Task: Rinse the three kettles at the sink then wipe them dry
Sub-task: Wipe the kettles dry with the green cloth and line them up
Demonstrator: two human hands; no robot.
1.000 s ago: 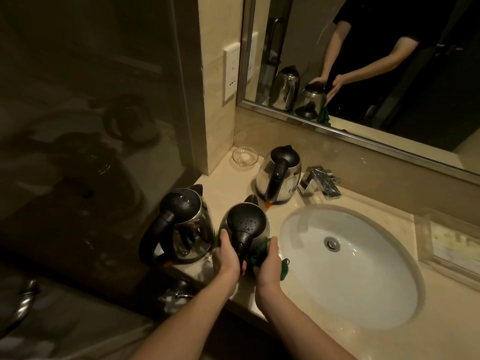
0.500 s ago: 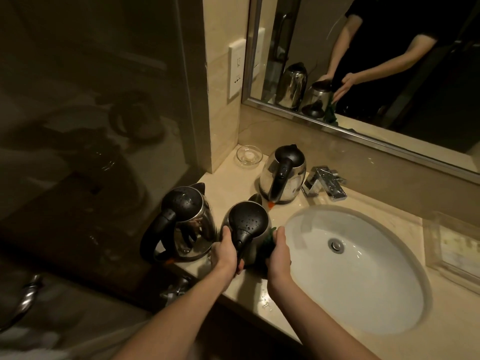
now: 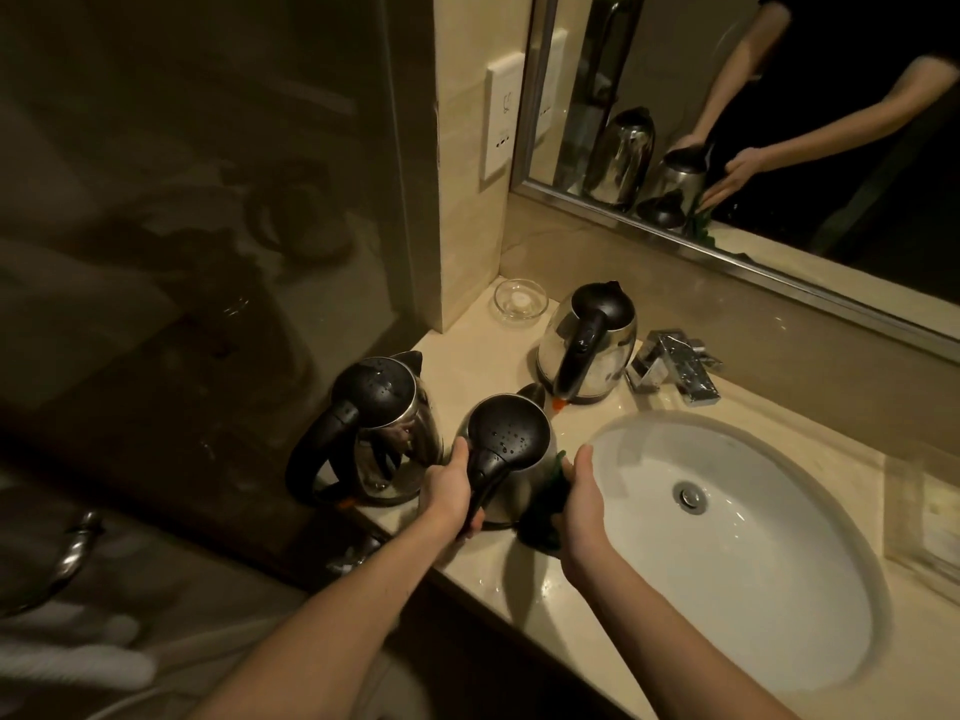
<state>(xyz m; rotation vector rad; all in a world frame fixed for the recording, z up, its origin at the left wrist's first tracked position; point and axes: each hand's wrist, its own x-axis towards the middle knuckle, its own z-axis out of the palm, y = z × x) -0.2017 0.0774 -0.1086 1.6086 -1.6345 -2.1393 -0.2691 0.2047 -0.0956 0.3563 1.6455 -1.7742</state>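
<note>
Three steel kettles with black lids and handles stand on the beige counter left of the white sink (image 3: 810,641). The middle kettle (image 3: 506,439) is nearest me, its lid dotted with water drops. My left hand (image 3: 447,491) grips its left side by the handle. My right hand (image 3: 582,504) presses a dark green cloth (image 3: 543,517) against its right side. The left kettle (image 3: 379,402) stands at the counter's left edge, also wet. The back kettle (image 3: 592,345) stands beside the chrome tap (image 3: 675,366).
A small glass dish (image 3: 521,298) sits in the back corner by the wall. A clear tray (image 3: 930,517) lies at the right of the sink. The mirror (image 3: 779,122) above the counter reflects my arms and the kettles. A wall socket (image 3: 501,116) is left of the mirror.
My right hand has slid the green cloth up along the middle kettle's right side. My left hand keeps its hold on the kettle. The view has shifted slightly left.
</note>
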